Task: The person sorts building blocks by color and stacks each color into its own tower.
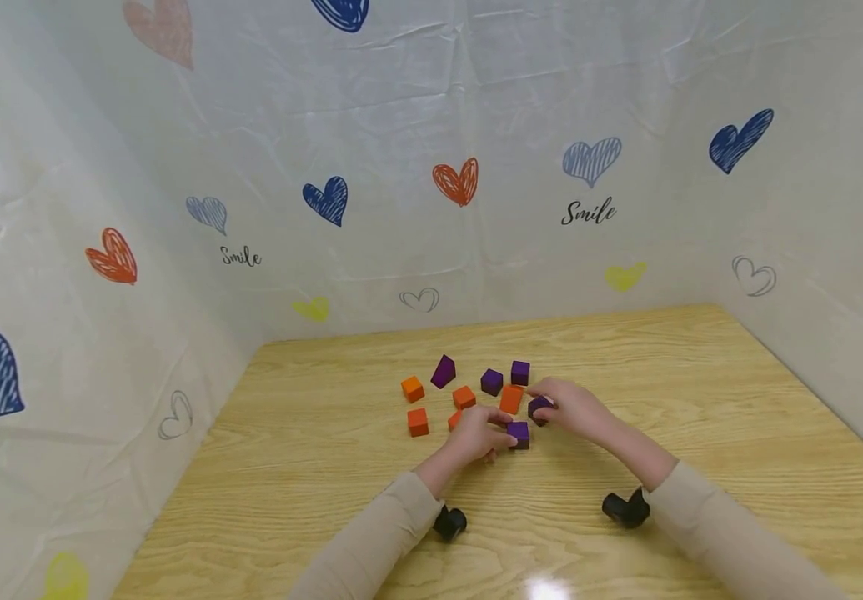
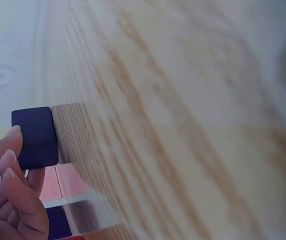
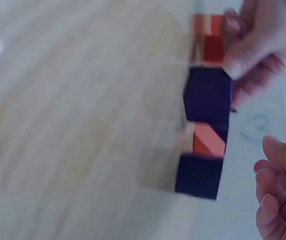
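Note:
A purple cube (image 1: 519,437) sits on the table at the front of a group of blocks. My left hand (image 1: 474,433) holds it from the left, with the thumb on one face of the cube (image 2: 36,139) in the left wrist view. Just behind and to the right stands another purple cube (image 1: 539,409). My right hand (image 1: 577,408) hovers over it with loosely bent fingers. In the right wrist view a gap shows between this hand (image 3: 280,187) and the nearer purple cube (image 3: 199,176). An orange block (image 1: 511,398) lies between the hands.
Behind are two purple cubes (image 1: 491,382) and a pointed purple block (image 1: 443,372). Several orange blocks (image 1: 418,422) lie to the left, one partly hidden by my left hand. A sheet with printed hearts (image 1: 386,267) hangs around the wooden table (image 1: 288,467). Black devices (image 1: 626,507) sit at both wrists.

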Demonstrator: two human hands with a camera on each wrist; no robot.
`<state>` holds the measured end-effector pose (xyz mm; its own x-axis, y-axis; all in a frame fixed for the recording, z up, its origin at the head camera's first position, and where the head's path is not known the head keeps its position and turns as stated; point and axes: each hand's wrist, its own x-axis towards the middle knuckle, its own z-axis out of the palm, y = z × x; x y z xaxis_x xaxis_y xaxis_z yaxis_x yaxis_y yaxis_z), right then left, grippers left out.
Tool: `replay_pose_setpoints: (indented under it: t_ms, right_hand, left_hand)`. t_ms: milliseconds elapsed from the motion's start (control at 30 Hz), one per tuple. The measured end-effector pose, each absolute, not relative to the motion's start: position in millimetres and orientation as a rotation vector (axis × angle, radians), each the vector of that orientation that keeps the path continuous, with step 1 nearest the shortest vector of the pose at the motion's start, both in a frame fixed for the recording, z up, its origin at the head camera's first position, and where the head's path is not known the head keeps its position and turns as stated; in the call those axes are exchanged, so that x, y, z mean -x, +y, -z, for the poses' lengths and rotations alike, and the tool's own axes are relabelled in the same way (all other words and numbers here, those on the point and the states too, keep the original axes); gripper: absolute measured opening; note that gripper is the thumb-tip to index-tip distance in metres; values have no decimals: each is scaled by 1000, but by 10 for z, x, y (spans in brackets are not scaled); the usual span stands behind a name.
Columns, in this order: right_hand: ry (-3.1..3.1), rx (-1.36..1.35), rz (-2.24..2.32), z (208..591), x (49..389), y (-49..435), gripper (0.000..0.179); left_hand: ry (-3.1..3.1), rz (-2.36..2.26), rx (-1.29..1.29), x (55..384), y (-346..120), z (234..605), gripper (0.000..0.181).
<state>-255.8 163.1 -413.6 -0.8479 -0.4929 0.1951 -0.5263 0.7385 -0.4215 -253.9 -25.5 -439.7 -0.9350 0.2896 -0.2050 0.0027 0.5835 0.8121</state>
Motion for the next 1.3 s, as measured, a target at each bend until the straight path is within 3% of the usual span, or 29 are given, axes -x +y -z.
replay_pose_setpoints:
  t_ms: [267,533,800,1100,1300]
  right_hand:
    - [-2884,-1128,-647,4149,2801,1938,37]
    - [-2898,-1244,-754,4279,2949,2037,36]
    - [-2922,-1248,-830,4354,3021,2037,24]
    - [-2766,-1389,-866,4351,2983,2071,28]
    - [-2919,-1226,-856,4376,2915,2063,23]
  left_hand:
    - [2494,-1276,-229,2550,-254,4400,33]
    - [2498,-1271,-228,2545,-255,4389,32]
    - [2487,-1284,-216,2534,-257,4378,31]
    - [2487,-1288,-207,2544,-243,4388,31]
    - [2492,-1290,-207,2541,-245,4387,31]
